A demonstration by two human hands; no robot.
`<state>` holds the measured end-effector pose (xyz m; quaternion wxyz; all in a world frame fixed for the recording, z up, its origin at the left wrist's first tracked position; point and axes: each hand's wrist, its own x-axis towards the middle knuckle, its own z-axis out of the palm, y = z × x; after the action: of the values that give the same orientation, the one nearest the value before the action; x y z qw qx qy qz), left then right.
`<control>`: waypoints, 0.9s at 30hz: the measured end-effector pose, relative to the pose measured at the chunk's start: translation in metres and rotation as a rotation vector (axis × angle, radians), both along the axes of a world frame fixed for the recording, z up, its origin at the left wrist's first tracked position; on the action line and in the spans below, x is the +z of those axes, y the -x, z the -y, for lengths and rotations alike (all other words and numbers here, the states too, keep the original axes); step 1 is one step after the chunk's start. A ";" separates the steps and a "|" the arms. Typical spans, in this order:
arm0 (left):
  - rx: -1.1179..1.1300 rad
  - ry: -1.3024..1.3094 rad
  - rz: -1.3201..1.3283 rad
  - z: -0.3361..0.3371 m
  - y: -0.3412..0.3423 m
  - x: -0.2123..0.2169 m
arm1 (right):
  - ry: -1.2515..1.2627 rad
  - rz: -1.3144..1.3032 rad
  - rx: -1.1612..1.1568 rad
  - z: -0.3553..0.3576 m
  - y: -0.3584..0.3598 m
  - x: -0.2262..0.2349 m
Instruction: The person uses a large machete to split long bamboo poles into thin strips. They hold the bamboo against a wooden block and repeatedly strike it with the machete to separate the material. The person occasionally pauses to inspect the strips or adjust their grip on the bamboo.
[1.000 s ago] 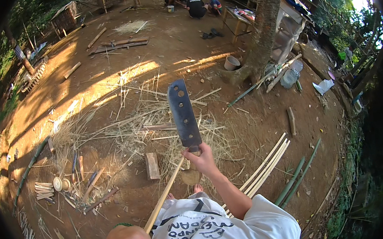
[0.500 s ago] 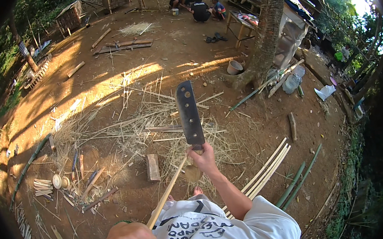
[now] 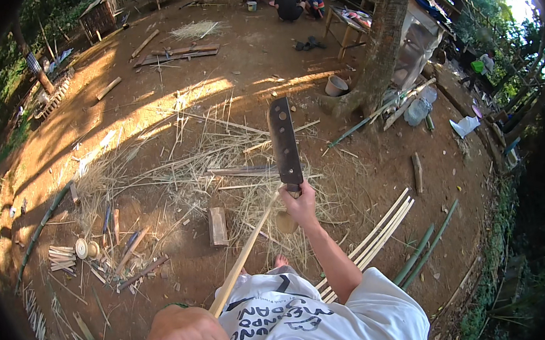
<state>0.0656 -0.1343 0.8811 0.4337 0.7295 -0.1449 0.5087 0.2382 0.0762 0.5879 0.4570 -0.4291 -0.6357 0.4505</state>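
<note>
My right hand [image 3: 300, 205] is closed round the handle of a machete [image 3: 284, 143]. Its broad dark blade, with several round holes, points up and away from me. A pale bamboo strip [image 3: 248, 251] runs slantwise from my left hand [image 3: 189, 338] to the fingers of my right. The left is a fist near my body, wrapped round the strip's near end. At the far end, the strip touches the right thumb beside the blade's base; whether the edge meets it I cannot tell.
Bamboo shavings [image 3: 182, 171] litter the ground ahead. A wooden block [image 3: 218, 226] stands before me. Split strips [image 3: 381, 228] and green bamboo poles [image 3: 416, 258] lie to my right. Past a tree trunk [image 3: 387, 37] and a bucket [image 3: 336, 86], several people [image 3: 288, 5] crouch near a table [image 3: 351, 20].
My right hand and the machete have moved forward and slightly right, along the strip and away from my body. The left fist stays nearly in place.
</note>
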 end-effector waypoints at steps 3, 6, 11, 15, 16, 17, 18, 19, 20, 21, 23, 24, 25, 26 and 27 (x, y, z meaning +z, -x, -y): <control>-0.038 -0.012 -0.067 0.002 0.004 -0.005 | -0.049 0.060 -0.029 -0.008 -0.004 0.001; -0.044 -0.019 -0.090 0.004 0.006 -0.006 | -0.034 0.102 -0.074 -0.017 -0.010 0.000; -0.062 0.047 0.010 0.000 0.000 -0.003 | -0.158 0.093 -0.159 -0.042 -0.029 -0.005; -0.060 0.050 0.009 0.001 0.002 -0.004 | -0.130 0.119 -0.218 -0.050 -0.042 0.006; -0.067 0.049 0.008 -0.001 0.002 -0.004 | -0.113 0.124 -0.224 -0.050 -0.045 0.009; -0.074 0.048 0.006 -0.002 0.002 -0.004 | -0.153 0.129 -0.226 -0.052 -0.049 0.008; -0.078 0.048 0.000 -0.002 0.003 -0.004 | -0.193 0.134 -0.231 -0.053 -0.052 0.008; -0.083 0.049 -0.006 -0.003 0.004 -0.003 | -0.234 0.138 -0.235 -0.053 -0.054 0.008; -0.088 0.049 -0.012 -0.003 0.004 -0.003 | -0.207 0.156 -0.231 -0.051 -0.056 0.009; -0.089 0.048 -0.007 -0.003 0.005 -0.003 | -0.183 0.172 -0.227 -0.049 -0.057 0.013; -0.090 0.046 0.003 -0.003 0.005 -0.003 | -0.155 0.194 -0.218 -0.046 -0.058 0.015; -0.091 0.049 0.005 -0.004 0.005 -0.003 | -0.152 0.201 -0.215 -0.045 -0.059 0.015; -0.091 0.052 0.007 -0.003 0.005 -0.003 | -0.149 0.207 -0.211 -0.044 -0.060 0.014; -0.091 0.055 0.010 -0.003 0.005 -0.002 | -0.147 0.214 -0.217 -0.043 -0.060 0.014; -0.091 0.053 0.011 -0.004 0.006 -0.002 | -0.148 0.221 -0.222 -0.042 -0.060 0.014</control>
<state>0.0598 -0.1303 0.8791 0.4748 0.7076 -0.1666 0.4961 0.2978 0.1183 0.6024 0.4617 -0.5089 -0.6620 0.2994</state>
